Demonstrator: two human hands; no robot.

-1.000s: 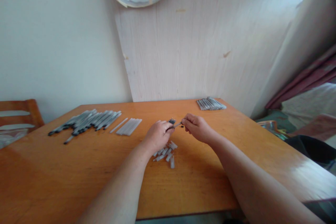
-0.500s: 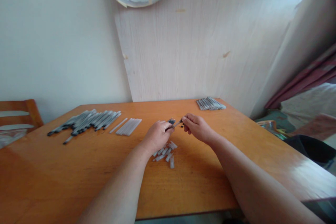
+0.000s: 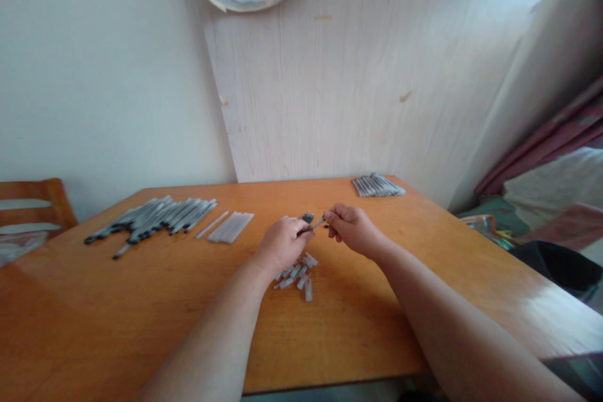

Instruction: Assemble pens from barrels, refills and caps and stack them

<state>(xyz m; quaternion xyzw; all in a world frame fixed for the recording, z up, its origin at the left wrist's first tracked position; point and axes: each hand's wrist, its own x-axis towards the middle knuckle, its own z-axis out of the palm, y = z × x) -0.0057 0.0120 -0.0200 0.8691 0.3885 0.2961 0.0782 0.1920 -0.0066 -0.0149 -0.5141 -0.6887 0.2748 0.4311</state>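
Over the middle of the table, my left hand [image 3: 284, 243] is closed around a slim grey pen [image 3: 318, 223], most of which is hidden in the fingers. Thumb and fingertips of my right hand [image 3: 352, 229] pinch the pen's far end; whether a small tip piece is also in them I cannot tell. Just past the left fingers lie small dark parts [image 3: 308, 217]. A small black piece [image 3: 326, 226] shows beside the right fingertips. Below my left hand is a loose pile of clear pen caps [image 3: 296, 274], partly covered by the wrist.
On the left of the wooden table [image 3: 358, 333] lie many clear pens with black ends [image 3: 155, 217]. Beside them is a row of whitish tubes [image 3: 231, 228]. A bundle of thin grey sticks [image 3: 377, 185] rests at the back right. A dark bin [image 3: 558, 267] stands beyond the right edge.
My right fingertips have shifted slightly at the pen's end, and the dark tip seen there before is now covered or lighter. My left hand stays almost still.
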